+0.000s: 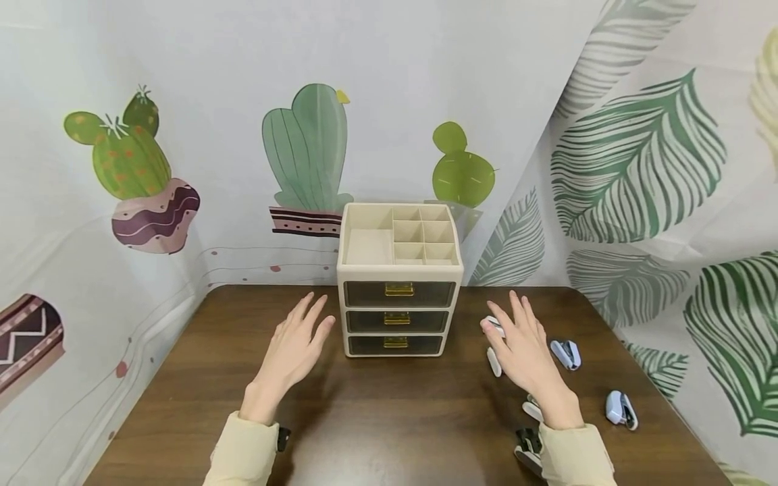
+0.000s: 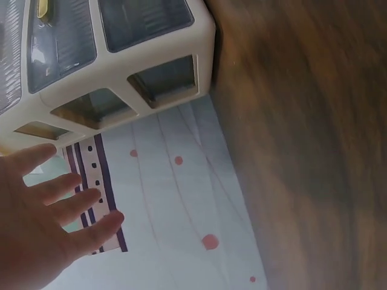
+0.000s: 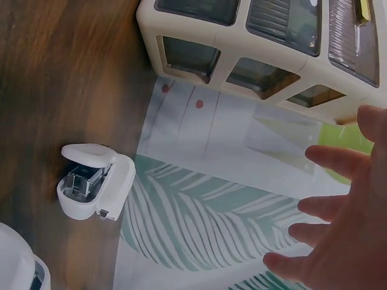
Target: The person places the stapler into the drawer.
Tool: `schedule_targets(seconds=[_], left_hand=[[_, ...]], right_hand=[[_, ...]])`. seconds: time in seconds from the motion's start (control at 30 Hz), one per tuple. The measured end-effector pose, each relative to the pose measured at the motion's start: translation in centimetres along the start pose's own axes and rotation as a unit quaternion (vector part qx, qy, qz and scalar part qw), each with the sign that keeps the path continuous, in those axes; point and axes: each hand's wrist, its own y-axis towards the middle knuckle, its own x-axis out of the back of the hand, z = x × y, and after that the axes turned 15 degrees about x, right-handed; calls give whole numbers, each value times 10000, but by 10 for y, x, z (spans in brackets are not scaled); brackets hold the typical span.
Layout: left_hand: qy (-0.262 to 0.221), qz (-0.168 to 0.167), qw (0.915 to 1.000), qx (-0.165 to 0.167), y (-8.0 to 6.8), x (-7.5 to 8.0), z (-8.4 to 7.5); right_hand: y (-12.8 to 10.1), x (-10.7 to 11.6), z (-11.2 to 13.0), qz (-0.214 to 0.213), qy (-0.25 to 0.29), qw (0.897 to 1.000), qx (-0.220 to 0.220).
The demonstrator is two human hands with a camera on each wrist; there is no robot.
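A cream desk organizer with three dark drawers and gold handles stands at the back middle of the brown table. Its top tray is divided into compartments. My left hand hovers open just left of the drawers, fingers spread, holding nothing; the left wrist view shows the left hand beside the organizer. My right hand is open to the right of the organizer, above a white stapler. In the right wrist view the right hand is spread, with the white stapler lying open-jawed on the table.
More staplers lie on the right side: a white stapler, two blue ones, another white one and a black one by my right wrist. Printed curtains with cacti and leaves enclose the table on three sides.
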Motion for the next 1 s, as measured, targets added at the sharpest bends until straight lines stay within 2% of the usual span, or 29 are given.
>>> schedule_targets(seconds=[0.17, 0.33, 0.53, 0.77, 1.0], left_hand=[[-625, -61, 9979, 157, 3, -6, 0], [-1255, -210, 9914, 305, 6, -13, 0], [-1870, -343, 9816, 173, 13, -22, -2], [-2423, -359, 9694, 170, 21, -29, -6], [-2852, -194, 9570, 502, 21, -37, -12]], right_hand=[[2, 1, 5, -444, 34, 9982, 405], [8, 3, 12, -966, 37, 9913, 891], [14, 3, 22, -1509, 83, 9801, 1285], [21, 3, 32, -1779, 153, 9687, 1726], [28, 0, 40, -1911, 96, 9595, 2068]])
